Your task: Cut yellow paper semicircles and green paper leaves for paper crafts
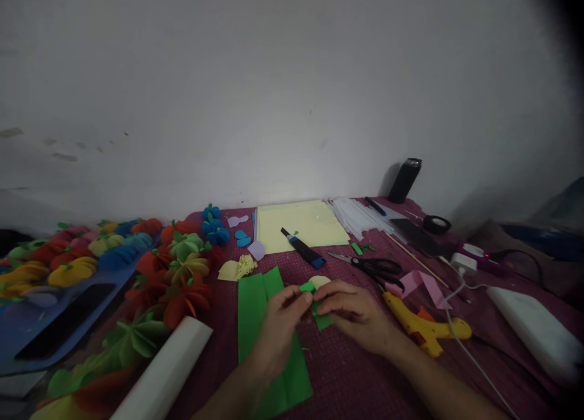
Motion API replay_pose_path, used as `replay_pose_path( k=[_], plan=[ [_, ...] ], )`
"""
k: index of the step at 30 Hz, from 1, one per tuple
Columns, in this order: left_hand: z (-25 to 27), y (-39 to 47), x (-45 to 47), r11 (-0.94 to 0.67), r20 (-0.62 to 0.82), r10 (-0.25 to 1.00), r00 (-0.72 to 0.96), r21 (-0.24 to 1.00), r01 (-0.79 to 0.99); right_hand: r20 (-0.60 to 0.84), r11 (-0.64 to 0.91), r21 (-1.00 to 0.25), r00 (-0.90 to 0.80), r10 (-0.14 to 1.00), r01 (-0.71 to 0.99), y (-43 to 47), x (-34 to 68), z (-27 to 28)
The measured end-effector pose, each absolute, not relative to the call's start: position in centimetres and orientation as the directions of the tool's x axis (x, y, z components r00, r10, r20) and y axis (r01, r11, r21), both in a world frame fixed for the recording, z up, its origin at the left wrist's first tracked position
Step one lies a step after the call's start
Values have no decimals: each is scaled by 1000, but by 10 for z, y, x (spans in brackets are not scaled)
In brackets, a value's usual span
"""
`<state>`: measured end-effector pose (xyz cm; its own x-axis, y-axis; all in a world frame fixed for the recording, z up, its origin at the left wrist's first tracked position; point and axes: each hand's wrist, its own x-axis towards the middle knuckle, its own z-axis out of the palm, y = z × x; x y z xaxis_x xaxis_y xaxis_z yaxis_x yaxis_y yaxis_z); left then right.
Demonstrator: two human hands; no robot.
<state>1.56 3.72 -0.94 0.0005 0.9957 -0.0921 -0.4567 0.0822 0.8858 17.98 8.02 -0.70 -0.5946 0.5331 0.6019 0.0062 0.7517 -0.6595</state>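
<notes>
Both my hands meet at the middle of the table. My left hand [279,329] pinches a small piece of green paper [307,287] between thumb and fingertips. Fingers bent, my right hand [358,313] closes on the other side of that piece. A second bit of green paper [325,321] shows just under the right fingers. Behind the fingertips a pale yellow paper piece [320,280] peeks out, partly hidden. Large folded green paper sheets [253,304] lie under and left of my left hand.
Scissors [371,265], a utility knife [303,249] and a yellow glue gun [422,329] with its cable lie around my hands. Pale yellow sheets [274,228] are behind. Colourful paper pumpkins [189,298] and a white roll [166,371] crowd the left; a black bottle [404,181] stands far right.
</notes>
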Motion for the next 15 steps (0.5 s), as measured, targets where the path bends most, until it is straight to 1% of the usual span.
replay_pose_path(
  k=[2, 4, 6, 8, 10, 12, 15],
  plan=[
    [-12, 40, 15, 42, -66, 997, -48, 919, -392, 595, 754, -656, -596, 539, 26, 79, 179, -7],
    [-13, 42, 14, -3, -31, 994, -101, 948, -319, 555, 711, -701, -591, 586, 47, 78, 178, -6],
    [-13, 43, 13, -53, 19, 988, -156, 975, -215, 486, 618, -784, -567, 665, 52, 77, 177, -7],
    [-12, 43, 11, -103, 80, 975, -205, 990, -101, 396, 491, -870, -532, 748, 43, 77, 176, -7],
    [-12, 43, 11, -129, 122, 965, -233, 992, -15, 303, 370, -928, -506, 808, 34, 78, 174, -9],
    [-14, 43, 11, -132, 133, 963, -236, 991, 21, 226, 279, -960, -505, 833, 30, 79, 172, -10],
    [-17, 43, 13, -117, 116, 970, -213, 993, 9, 163, 208, -978, -520, 839, 28, 80, 169, -12]
  ],
)
